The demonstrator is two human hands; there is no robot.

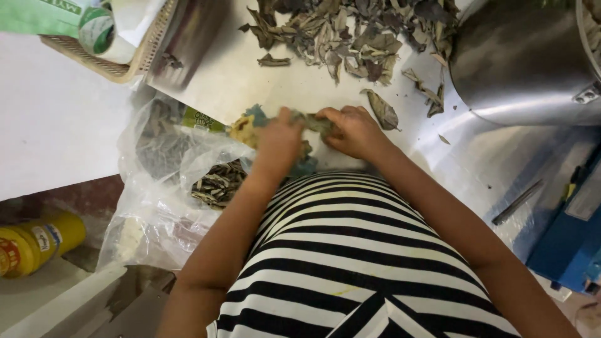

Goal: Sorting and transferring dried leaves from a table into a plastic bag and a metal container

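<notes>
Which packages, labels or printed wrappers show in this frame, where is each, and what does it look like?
Clear plastic bag: left of the left hand, crumpled, dried leaves inside.
Green printed label: inside that bag's top, small.
Yellow bottle: lower left, lying down, red-and-white label.
Green-and-white package: top left, flat.
Tape roll: in the wicker basket, green-and-white print.

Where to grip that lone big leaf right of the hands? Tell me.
Judging by its pose, pinch the big leaf at its upper narrow tip, coming from above. It lies flat on the table, clear of the pile, near the right hand. It looks dry, so grip lightly.
</notes>
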